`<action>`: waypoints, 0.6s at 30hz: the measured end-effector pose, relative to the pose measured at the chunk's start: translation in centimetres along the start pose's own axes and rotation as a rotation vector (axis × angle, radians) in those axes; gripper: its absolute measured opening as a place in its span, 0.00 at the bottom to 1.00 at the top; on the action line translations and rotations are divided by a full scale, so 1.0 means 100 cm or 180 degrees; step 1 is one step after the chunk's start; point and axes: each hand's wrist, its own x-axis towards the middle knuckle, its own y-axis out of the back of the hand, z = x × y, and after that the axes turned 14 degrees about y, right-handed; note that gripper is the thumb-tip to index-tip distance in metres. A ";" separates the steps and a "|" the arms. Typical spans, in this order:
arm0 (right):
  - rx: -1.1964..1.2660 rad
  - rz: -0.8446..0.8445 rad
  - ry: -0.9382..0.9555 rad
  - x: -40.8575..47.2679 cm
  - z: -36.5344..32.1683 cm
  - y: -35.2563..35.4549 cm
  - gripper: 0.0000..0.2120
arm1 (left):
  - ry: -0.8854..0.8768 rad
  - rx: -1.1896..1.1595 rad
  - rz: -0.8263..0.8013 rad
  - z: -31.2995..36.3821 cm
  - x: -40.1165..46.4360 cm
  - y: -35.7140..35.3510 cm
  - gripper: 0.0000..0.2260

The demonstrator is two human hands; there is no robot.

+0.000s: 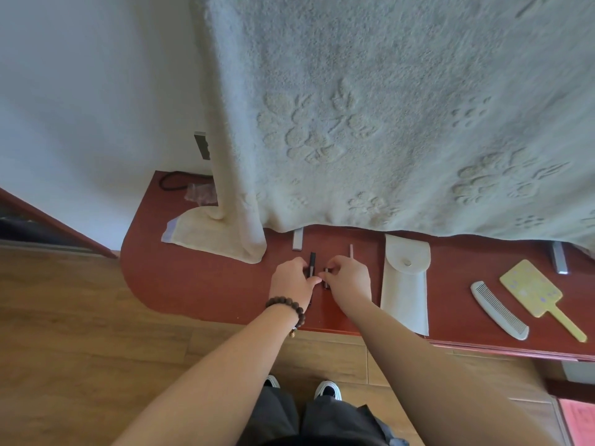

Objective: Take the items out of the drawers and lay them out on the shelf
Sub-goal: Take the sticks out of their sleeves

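On the red-brown shelf (193, 284) my left hand (291, 281) pinches a thin dark pen-like stick (312, 262) that lies pointing away from me. Right beside it my right hand (349, 278) pinches a short dark tube (326, 278). A thin pale stick (352, 251) lies just behind my right hand. Further right on the shelf lie a white fabric pouch (405, 284), a white comb (497, 309) and a yellow paddle-shaped hand mirror (536, 292).
A large pale towel (386, 107) hangs over the back of the shelf, with a cream cloth (212, 235) folded at its left foot. A black cord (172, 181) lies at the back left corner. Wooden floor (80, 333) lies below, and my shoes (326, 389) show.
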 end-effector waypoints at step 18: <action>-0.0253 0.0146 -0.0186 0.008 0.008 0.038 0.22 | 0.0164 -0.0169 0.0015 -0.007 0.000 0.005 0.14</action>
